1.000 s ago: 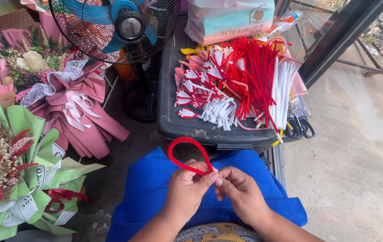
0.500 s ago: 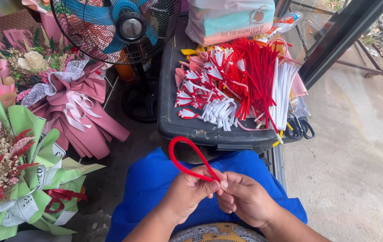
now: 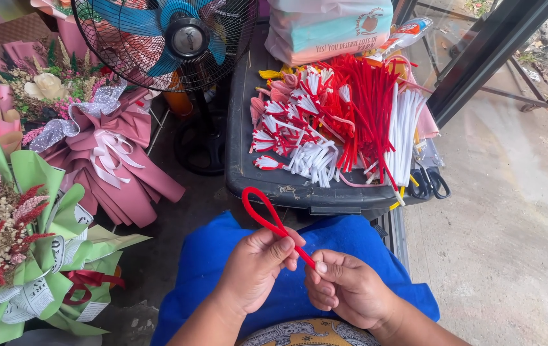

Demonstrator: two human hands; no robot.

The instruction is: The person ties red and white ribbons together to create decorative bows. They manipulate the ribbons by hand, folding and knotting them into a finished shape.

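From the head camera, a red pipe cleaner point(image 3: 272, 218), bent into a narrow loop, is held above a blue-clothed lap point(image 3: 222, 256). The crossing point of the loop is pinched between thumb and forefinger of the left hand point(image 3: 258, 266), which is closed on it, while the lower end is gripped by the curled fingers of the right hand point(image 3: 344, 288); the two hands are seen just beside each other, almost touching. Directly ahead, a dark plastic lid point(image 3: 254, 173) is covered with loose red pipe cleaners point(image 3: 367, 109), white pipe cleaners point(image 3: 405, 128) and small red-and-white finished pieces point(image 3: 286, 128) (their exact shape cannot be made out). A pair of black scissors point(image 3: 431, 182) is seen at the lid's right edge. An electric fan point(image 3: 171, 38) is stood behind, and wrapped bouquets, one in pink paper point(image 3: 120, 166) and one in green paper point(image 3: 36, 250), are laid at the left.
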